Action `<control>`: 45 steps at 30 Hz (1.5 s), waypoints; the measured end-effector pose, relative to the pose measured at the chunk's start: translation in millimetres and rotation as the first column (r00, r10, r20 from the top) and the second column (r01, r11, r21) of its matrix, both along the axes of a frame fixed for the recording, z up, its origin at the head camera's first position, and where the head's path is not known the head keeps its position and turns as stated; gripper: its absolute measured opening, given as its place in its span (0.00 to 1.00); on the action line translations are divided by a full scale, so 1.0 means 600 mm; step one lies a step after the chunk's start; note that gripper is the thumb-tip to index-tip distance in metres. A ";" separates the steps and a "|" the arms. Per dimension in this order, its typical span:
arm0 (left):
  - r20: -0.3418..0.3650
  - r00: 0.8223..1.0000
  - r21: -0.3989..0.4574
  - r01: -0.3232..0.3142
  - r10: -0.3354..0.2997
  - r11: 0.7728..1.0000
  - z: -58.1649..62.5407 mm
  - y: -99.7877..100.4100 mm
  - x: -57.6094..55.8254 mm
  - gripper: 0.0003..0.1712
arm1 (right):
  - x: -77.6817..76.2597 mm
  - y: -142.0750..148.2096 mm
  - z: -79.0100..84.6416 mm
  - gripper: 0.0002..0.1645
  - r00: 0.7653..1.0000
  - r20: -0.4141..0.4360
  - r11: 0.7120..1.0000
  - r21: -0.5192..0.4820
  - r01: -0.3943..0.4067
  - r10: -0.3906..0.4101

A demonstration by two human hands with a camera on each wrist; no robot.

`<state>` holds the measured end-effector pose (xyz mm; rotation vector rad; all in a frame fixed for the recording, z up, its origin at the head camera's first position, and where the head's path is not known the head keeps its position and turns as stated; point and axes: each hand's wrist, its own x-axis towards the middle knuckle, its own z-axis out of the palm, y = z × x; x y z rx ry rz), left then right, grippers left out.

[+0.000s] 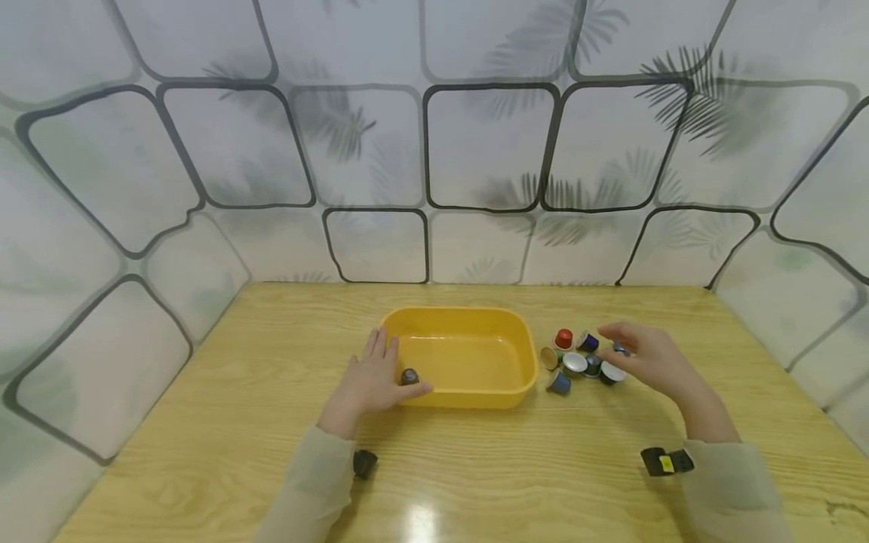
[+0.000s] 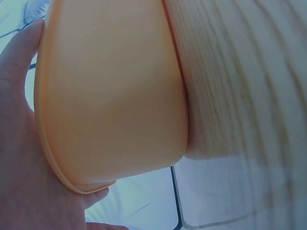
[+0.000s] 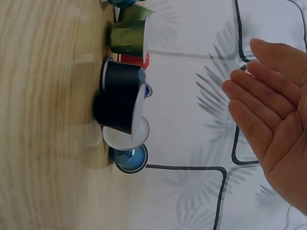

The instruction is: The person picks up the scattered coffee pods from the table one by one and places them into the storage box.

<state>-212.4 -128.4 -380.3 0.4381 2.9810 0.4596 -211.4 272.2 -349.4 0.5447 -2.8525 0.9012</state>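
My left hand (image 1: 372, 383) rests on the left front corner of a yellow plastic tray (image 1: 475, 400), fingers straight and spread along the rim. In the left wrist view the tray's outer wall (image 2: 110, 96) fills the middle, with the thumb against its rim. A dark coffee capsule (image 1: 409, 376) lies inside the tray beside that thumb. Above the right side of a coffee capsule pile hovers my right hand (image 1: 648, 358), nothing held. The right wrist view shows its relaxed fingers (image 3: 259, 96) apart from a black capsule (image 3: 115, 110) and a green capsule (image 3: 128, 37).
Right of the tray, the loose pile includes a red capsule (image 1: 563, 338), a blue capsule (image 1: 560, 383) and a white-lidded capsule (image 1: 574, 364). All stand on a wooden table (image 1: 475, 467). A patterned wall covering (image 1: 489, 151) encloses the table's back and sides.
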 end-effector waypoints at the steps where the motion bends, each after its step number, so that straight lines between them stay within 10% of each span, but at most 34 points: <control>1: -0.002 1.000 -0.003 0.001 -0.001 1.000 0.000 0.000 0.000 0.61 | -0.001 0.001 -0.002 0.25 1.000 0.000 1.000 0.001 0.000 0.000; 45: -0.005 1.000 0.011 0.013 -0.013 1.000 -0.001 -0.001 0.000 0.64 | -0.028 0.041 -0.053 0.27 0.996 0.080 0.998 0.059 0.023 -0.028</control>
